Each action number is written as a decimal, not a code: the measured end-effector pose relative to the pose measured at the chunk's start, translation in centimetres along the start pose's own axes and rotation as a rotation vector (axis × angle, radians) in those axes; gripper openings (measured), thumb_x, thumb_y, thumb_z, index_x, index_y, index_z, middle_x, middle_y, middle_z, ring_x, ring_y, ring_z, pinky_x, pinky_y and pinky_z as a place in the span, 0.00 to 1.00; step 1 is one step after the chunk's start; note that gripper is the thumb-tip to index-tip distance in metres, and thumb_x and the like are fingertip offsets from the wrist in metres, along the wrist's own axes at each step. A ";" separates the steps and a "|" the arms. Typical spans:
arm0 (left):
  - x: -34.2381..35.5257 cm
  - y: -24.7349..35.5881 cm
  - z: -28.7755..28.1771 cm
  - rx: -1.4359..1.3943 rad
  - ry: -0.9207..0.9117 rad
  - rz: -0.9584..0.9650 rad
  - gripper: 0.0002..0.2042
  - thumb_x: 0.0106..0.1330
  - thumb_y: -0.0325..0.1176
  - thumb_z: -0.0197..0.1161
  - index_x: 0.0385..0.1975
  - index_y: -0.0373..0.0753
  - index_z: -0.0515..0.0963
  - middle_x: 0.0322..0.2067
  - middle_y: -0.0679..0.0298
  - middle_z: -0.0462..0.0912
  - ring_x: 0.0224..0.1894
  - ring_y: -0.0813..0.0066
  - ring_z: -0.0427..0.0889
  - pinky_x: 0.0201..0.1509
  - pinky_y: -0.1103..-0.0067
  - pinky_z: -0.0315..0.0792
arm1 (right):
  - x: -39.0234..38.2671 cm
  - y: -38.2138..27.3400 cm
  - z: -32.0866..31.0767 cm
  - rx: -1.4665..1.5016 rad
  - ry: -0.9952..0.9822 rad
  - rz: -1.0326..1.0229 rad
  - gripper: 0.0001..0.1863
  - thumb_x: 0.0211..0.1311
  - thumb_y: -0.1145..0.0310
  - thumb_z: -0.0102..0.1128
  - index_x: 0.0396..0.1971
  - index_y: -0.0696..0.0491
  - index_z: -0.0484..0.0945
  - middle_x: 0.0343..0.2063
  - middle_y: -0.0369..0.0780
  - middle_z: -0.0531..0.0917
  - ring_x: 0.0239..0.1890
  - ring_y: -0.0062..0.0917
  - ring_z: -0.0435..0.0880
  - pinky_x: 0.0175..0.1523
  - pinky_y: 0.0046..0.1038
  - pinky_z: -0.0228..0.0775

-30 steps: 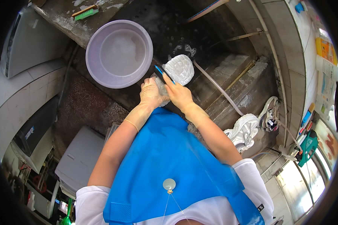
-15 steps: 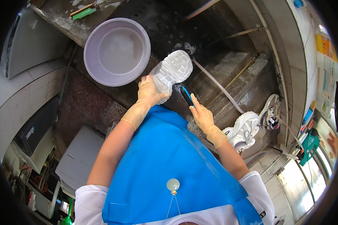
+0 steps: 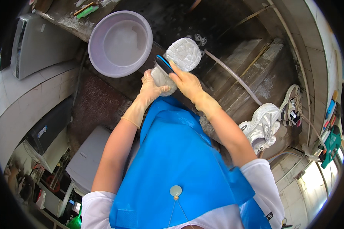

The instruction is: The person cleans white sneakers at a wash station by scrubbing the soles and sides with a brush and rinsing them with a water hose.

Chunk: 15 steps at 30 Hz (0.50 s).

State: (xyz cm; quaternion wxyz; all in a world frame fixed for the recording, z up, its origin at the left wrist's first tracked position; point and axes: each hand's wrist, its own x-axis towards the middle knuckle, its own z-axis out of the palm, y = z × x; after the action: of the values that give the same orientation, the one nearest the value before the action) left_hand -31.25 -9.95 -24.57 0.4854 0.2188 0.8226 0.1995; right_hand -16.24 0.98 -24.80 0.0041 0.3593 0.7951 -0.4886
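Observation:
A white sneaker is held sole up over the dark wet trough, just above my blue apron. My left hand, in a thin pale glove, is closed around its heel end. Gloved as well, my right hand grips a black brush with a blue stripe. The brush lies across the middle of the sole; its bristles are hidden against the shoe. Beyond my left hand stands a pale purple basin holding cloudy water.
White footwear lies on the ledge at right, beside a brown and grey sneaker. A pale hose crosses the trough. A green-bristled brush rests at the far left edge. A grey box stands left of me.
My right hand has moved left and up from beside the shoe, bringing the brush onto the sole. The shoe has tilted and shifted slightly. My view has turned a little.

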 end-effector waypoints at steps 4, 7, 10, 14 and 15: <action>-0.1 -0.9 -0.1 -0.003 -0.007 -0.042 0.51 0.38 0.34 0.85 0.62 0.38 0.55 0.59 0.45 0.62 0.59 0.51 0.69 0.64 0.67 0.71 | -6.2 4.5 0.8 0.020 -0.013 -0.015 0.27 0.70 0.52 0.49 0.67 0.41 0.65 0.33 0.51 0.83 0.38 0.50 0.82 0.43 0.46 0.72; 0.0 -1.0 0.4 0.055 0.016 -0.021 0.52 0.37 0.34 0.86 0.62 0.37 0.54 0.59 0.45 0.61 0.60 0.52 0.69 0.64 0.67 0.71 | -6.0 3.8 0.1 0.000 -0.015 0.014 0.28 0.70 0.52 0.49 0.68 0.40 0.63 0.33 0.52 0.84 0.38 0.50 0.82 0.43 0.46 0.72; 0.5 0.0 0.3 0.103 -0.028 -0.055 0.54 0.36 0.34 0.86 0.63 0.37 0.53 0.59 0.44 0.61 0.60 0.52 0.69 0.63 0.67 0.71 | 0.6 0.8 1.3 -0.012 0.049 -0.058 0.27 0.70 0.53 0.49 0.68 0.39 0.63 0.33 0.52 0.84 0.37 0.51 0.82 0.42 0.46 0.73; 0.9 -1.4 -0.1 0.070 -0.020 -0.087 0.55 0.34 0.35 0.87 0.63 0.37 0.52 0.59 0.44 0.60 0.59 0.52 0.69 0.63 0.67 0.72 | -6.9 4.0 1.8 0.027 0.031 -0.096 0.27 0.71 0.55 0.49 0.68 0.40 0.63 0.32 0.53 0.83 0.35 0.52 0.81 0.40 0.48 0.73; 0.9 -1.0 0.1 0.061 -0.021 -0.096 0.55 0.34 0.35 0.87 0.62 0.36 0.53 0.60 0.43 0.60 0.59 0.52 0.69 0.62 0.67 0.72 | -8.8 5.2 1.5 0.034 0.041 -0.090 0.27 0.71 0.55 0.49 0.68 0.40 0.63 0.32 0.53 0.83 0.35 0.52 0.81 0.40 0.49 0.73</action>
State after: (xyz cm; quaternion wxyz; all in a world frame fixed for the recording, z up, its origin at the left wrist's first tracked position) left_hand -31.73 -10.28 -25.87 0.4960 0.1961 0.8327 0.1486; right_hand -7.22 -3.73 -26.49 -0.0405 0.3333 0.8019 -0.4943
